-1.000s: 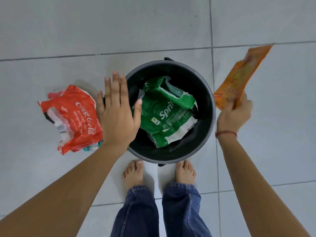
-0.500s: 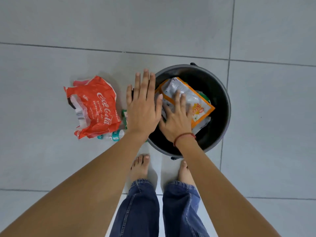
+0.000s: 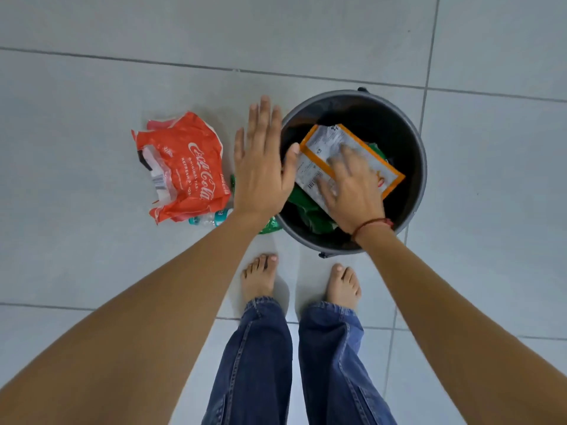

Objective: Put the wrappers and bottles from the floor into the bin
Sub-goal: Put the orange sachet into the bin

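Observation:
A round black bin (image 3: pixel 414 142) stands on the grey tiled floor. Inside lies an orange-edged silver wrapper (image 3: pixel 325 145) on top of a green wrapper (image 3: pixel 310 210). My right hand (image 3: pixel 352 191) lies flat on the orange wrapper inside the bin, fingers spread, gripping nothing. My left hand (image 3: pixel 260 164) hovers open and flat beside the bin's left rim. A red Coca-Cola wrapper (image 3: pixel 184 170) lies on the floor to the left. A clear bottle with a teal label (image 3: pixel 208 217) and a green bottle (image 3: pixel 270 227) lie partly hidden under my left arm.
My bare feet (image 3: pixel 300 280) stand just in front of the bin, with blue jeans below them. Grey floor tiles with dark joints stretch all around.
My right hand has brought the orange wrapper from the right into the bin and now presses on it flat. The view has shifted, so the bin sits further right. My left hand stays open.

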Demonstrator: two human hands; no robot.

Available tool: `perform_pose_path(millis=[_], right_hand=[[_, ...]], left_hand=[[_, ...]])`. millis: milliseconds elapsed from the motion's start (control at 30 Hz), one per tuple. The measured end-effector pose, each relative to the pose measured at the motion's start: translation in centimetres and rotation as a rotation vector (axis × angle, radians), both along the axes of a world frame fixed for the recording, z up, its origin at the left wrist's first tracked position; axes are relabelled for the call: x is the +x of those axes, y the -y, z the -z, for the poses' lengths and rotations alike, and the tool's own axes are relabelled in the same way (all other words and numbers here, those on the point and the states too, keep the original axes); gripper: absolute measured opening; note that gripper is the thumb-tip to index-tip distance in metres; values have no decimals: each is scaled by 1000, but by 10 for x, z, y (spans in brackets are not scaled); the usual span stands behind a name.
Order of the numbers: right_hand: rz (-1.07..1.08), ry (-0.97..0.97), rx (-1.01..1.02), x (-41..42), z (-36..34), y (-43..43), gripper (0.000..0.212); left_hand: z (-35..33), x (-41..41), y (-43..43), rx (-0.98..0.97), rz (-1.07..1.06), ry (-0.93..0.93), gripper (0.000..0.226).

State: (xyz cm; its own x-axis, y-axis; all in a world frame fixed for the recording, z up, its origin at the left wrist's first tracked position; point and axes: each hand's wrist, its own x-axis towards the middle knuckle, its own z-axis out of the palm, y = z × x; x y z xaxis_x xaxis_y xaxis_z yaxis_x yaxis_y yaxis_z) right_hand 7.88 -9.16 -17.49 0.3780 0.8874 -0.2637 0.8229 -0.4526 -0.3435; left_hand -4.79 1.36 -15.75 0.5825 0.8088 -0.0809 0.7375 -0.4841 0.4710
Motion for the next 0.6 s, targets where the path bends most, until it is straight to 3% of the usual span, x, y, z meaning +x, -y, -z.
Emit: perform_pose_path(millis=[67, 133, 200, 300, 400, 500, 600], right_hand=[[73, 142, 160, 17, -13, 12, 48], [159, 273, 146, 35, -22, 22, 55], [229, 328, 70, 48, -25, 28, 65], [247, 270, 12, 56, -17, 32, 75], [231, 261, 13, 57, -7, 34, 77], [224, 290, 37, 57, -1, 34, 77], [227, 293, 47, 58, 0, 35, 78]], left_hand=[[-5, -13, 4, -9, -166, 111, 57], [-2, -30, 18, -40, -380, 167, 56], [10, -51, 38, -63, -501, 75, 52], [42, -83, 59, -74, -284, -248, 50], [73, -103, 61, -117, 68, -535, 68], [100, -110, 56, -72, 179, -738, 77], [116, -116, 44, -11, 277, -840, 67]])
